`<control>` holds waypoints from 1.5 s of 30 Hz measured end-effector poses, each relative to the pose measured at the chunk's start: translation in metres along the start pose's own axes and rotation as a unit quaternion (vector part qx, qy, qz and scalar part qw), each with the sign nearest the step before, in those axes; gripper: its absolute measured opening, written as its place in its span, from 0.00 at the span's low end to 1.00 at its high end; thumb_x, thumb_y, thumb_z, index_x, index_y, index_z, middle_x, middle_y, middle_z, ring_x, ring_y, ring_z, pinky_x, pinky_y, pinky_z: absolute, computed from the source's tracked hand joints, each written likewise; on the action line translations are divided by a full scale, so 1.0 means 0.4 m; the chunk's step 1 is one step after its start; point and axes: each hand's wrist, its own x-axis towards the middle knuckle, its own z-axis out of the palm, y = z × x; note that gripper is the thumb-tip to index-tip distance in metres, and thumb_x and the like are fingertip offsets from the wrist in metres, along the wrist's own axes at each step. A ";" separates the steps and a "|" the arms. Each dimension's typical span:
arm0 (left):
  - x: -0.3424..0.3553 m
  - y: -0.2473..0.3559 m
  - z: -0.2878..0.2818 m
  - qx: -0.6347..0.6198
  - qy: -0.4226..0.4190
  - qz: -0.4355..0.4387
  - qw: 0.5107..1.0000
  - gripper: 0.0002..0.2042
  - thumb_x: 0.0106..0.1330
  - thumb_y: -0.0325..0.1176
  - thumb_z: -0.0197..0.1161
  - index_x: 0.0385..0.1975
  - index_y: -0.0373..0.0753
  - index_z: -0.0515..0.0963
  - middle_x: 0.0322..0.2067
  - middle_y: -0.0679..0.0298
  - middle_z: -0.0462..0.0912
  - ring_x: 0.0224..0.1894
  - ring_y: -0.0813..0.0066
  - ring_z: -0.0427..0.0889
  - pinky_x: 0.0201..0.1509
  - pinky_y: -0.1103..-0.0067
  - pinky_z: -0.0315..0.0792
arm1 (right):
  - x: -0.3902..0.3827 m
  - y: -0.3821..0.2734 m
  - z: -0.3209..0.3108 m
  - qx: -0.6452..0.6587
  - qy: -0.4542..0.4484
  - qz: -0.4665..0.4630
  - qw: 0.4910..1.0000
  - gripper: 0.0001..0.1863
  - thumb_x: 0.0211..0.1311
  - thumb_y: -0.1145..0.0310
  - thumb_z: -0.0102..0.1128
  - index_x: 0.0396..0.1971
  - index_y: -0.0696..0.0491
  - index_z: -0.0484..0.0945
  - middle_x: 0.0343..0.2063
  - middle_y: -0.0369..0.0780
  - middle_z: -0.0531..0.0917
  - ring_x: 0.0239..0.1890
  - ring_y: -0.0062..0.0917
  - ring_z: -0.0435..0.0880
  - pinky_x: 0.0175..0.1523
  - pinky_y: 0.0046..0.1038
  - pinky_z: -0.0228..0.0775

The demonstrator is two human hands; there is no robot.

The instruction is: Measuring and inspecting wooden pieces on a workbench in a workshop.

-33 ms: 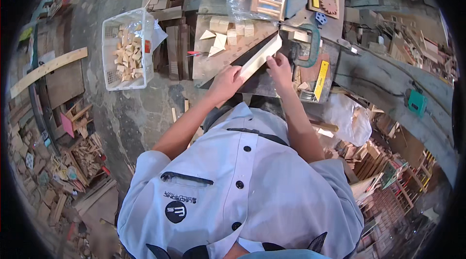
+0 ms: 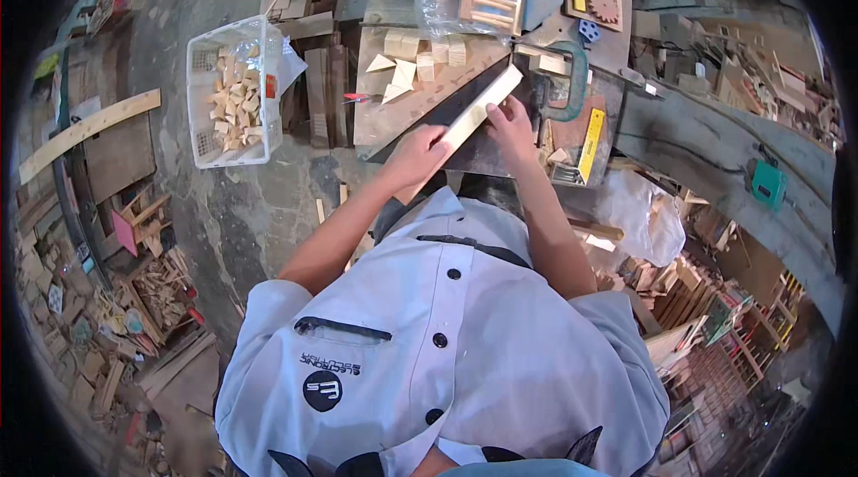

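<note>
A pale wooden strip [image 2: 471, 116] slants across the dark surface in front of me, its far end up and to the right. My left hand [image 2: 416, 157] is closed around its near part. Farther along, my right hand [image 2: 512, 130] grips the strip's right edge with thumb and fingers. Left of the strip, triangular wood pieces [image 2: 403, 75] and small wood blocks [image 2: 426, 64] lie on a board [image 2: 375, 119]. Beside them is a small red tool [image 2: 356, 98]. Right of my right hand stands a green C-shaped clamp [image 2: 579, 84], with a yellow square [image 2: 591, 143] near it.
A white plastic crate [image 2: 193, 110] of wood offcuts stands on the floor at left. A slatted wooden frame [image 2: 466, 8] and a board with toy gears [image 2: 603, 8] lie at the far side. A plastic bag [image 2: 639, 218] and scrap wood are at right.
The strip's far end has shifted slightly to the right and its face has turned a little. My right hand has moved slightly left along its edge.
</note>
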 end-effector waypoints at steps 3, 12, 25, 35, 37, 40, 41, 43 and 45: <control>-0.011 -0.025 -0.010 -0.127 -0.171 -0.189 0.959 0.17 0.80 0.38 0.53 0.54 0.32 0.81 0.38 0.62 0.84 0.39 0.73 0.84 0.47 0.75 0.77 | -0.004 0.008 0.012 0.197 -0.057 0.054 0.977 0.31 0.72 0.63 0.68 0.69 0.57 0.70 0.51 0.38 0.82 0.50 0.22 0.82 0.52 0.29 0.78; -0.061 0.020 -0.003 0.165 0.051 -0.049 0.984 0.28 0.62 0.37 0.74 0.60 0.34 0.75 0.50 0.47 0.78 0.55 0.39 0.83 0.60 0.57 0.80 | 0.075 0.035 0.071 0.080 0.088 -0.080 0.990 0.21 0.75 0.69 0.68 0.62 0.56 0.75 0.44 0.34 0.84 0.42 0.15 0.82 0.42 0.21 0.77; -0.053 -0.057 -0.031 0.350 0.122 0.035 0.928 0.18 0.60 0.35 0.77 0.47 0.40 0.79 0.45 0.59 0.78 0.50 0.55 0.82 0.53 0.61 0.80 | 0.106 0.042 0.119 -0.039 0.171 -0.091 0.980 0.22 0.68 0.67 0.74 0.54 0.65 0.82 0.40 0.44 0.90 0.39 0.25 0.90 0.42 0.28 0.85; -0.025 -0.048 -0.007 0.324 0.165 0.055 0.930 0.19 0.58 0.35 0.77 0.48 0.41 0.79 0.43 0.60 0.78 0.47 0.57 0.82 0.50 0.63 0.80 | 0.136 0.038 0.077 -0.037 0.154 -0.091 0.983 0.19 0.70 0.69 0.73 0.53 0.66 0.80 0.39 0.41 0.87 0.35 0.21 0.86 0.40 0.26 0.85; -0.011 -0.046 -0.002 0.307 0.167 0.061 0.935 0.21 0.57 0.33 0.78 0.49 0.40 0.80 0.43 0.59 0.78 0.47 0.55 0.82 0.50 0.63 0.80 | 0.138 0.026 0.070 0.008 0.149 -0.095 0.984 0.19 0.71 0.69 0.72 0.53 0.66 0.79 0.39 0.41 0.86 0.34 0.21 0.85 0.39 0.26 0.85; 0.010 -0.042 0.003 0.319 0.149 0.057 0.934 0.21 0.56 0.33 0.77 0.50 0.40 0.80 0.43 0.60 0.78 0.46 0.56 0.82 0.50 0.63 0.80 | 0.144 0.013 0.058 -0.013 0.136 -0.087 0.987 0.16 0.72 0.71 0.72 0.50 0.65 0.79 0.38 0.40 0.85 0.33 0.21 0.85 0.40 0.25 0.84; 0.014 -0.046 0.004 0.330 0.154 0.058 0.930 0.21 0.56 0.34 0.77 0.49 0.41 0.80 0.43 0.61 0.78 0.46 0.58 0.83 0.49 0.64 0.79 | 0.148 0.014 0.052 -0.018 0.125 -0.094 0.987 0.15 0.72 0.71 0.72 0.50 0.65 0.79 0.38 0.40 0.85 0.33 0.21 0.85 0.41 0.24 0.84; 0.028 -0.039 0.007 0.340 0.155 0.061 0.925 0.20 0.55 0.35 0.77 0.47 0.43 0.80 0.42 0.63 0.79 0.45 0.61 0.83 0.48 0.65 0.79 | 0.143 0.006 0.045 -0.030 0.129 -0.104 0.986 0.14 0.72 0.69 0.72 0.46 0.64 0.80 0.36 0.41 0.87 0.32 0.23 0.87 0.41 0.26 0.84; 0.049 -0.013 0.003 0.342 0.151 0.089 0.923 0.18 0.60 0.34 0.74 0.50 0.43 0.81 0.44 0.64 0.80 0.44 0.63 0.84 0.47 0.65 0.79 | 0.127 -0.028 0.046 -0.201 0.149 -0.093 0.964 0.14 0.71 0.67 0.72 0.43 0.63 0.80 0.34 0.43 0.89 0.33 0.24 0.89 0.41 0.28 0.83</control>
